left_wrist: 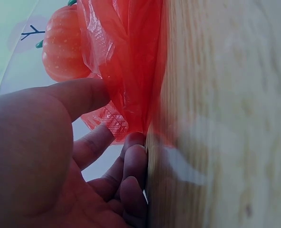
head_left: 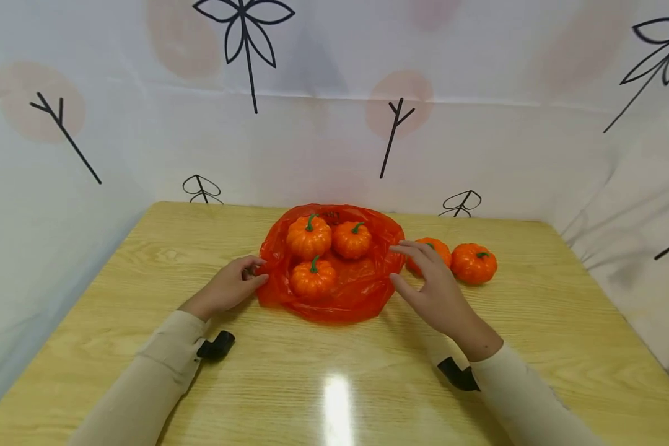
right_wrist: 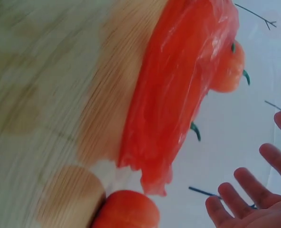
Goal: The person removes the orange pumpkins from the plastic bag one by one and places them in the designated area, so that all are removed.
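Observation:
A red plastic bag (head_left: 362, 297) lies spread open on the table, with three small orange pumpkins inside: one at the back left (head_left: 309, 238), one at the back right (head_left: 352, 240) and one in front (head_left: 313, 279). At the bag's left side, my left hand (head_left: 231, 288) touches the plastic with thumb and fingertips, the fingers loosely bent. In the left wrist view the thumb (left_wrist: 86, 97) lies against the bag. My right hand (head_left: 437, 297) hovers by the bag's right rim, fingers spread and holding nothing; the right wrist view shows its fingers (right_wrist: 254, 187) apart from the bag.
Right of the bag, two more pumpkins sit side by side on the wooden table (head_left: 334, 353); the nearer one (head_left: 443, 249) is partly behind my right hand, the other (head_left: 474, 264) farther right. A white patterned cloth (head_left: 323, 148) hangs behind the table.

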`<state>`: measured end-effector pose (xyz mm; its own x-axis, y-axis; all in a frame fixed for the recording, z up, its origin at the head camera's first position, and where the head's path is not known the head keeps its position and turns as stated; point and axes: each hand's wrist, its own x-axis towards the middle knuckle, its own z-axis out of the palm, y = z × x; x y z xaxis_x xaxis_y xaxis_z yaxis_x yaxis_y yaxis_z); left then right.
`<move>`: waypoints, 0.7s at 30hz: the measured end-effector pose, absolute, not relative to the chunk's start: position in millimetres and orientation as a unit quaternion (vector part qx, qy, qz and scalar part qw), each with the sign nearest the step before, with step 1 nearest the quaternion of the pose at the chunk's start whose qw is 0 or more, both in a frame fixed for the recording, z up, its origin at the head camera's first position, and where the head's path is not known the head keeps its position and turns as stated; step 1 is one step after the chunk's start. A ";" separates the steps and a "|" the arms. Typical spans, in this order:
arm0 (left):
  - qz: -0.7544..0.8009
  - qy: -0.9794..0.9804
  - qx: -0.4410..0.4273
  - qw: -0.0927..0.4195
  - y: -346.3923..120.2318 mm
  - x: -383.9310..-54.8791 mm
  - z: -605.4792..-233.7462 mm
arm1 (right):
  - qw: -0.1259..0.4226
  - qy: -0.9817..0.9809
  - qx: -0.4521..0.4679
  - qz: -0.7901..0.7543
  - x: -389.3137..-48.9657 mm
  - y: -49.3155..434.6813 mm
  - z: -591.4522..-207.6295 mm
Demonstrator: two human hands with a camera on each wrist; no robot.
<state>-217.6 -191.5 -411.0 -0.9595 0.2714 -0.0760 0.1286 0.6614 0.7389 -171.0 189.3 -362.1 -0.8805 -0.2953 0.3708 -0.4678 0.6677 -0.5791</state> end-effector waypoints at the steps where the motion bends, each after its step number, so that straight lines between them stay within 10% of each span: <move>1: 0.396 0.907 0.110 0.091 -191.2 -217.6 -410.5 | 0.120 -0.905 0.210 0.350 -170.9 186.4 -362.4; 21: 0.388 0.910 0.121 0.081 -193.6 -219.3 -410.8 | 0.045 -0.883 0.253 0.393 -182.6 120.3 -360.3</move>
<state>-219.3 -193.6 -410.8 -0.9575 0.2837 -0.0527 0.1582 0.6689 0.7263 -182.6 120.3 -360.3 -0.8675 -0.4120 0.2787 -0.4827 0.5622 -0.6715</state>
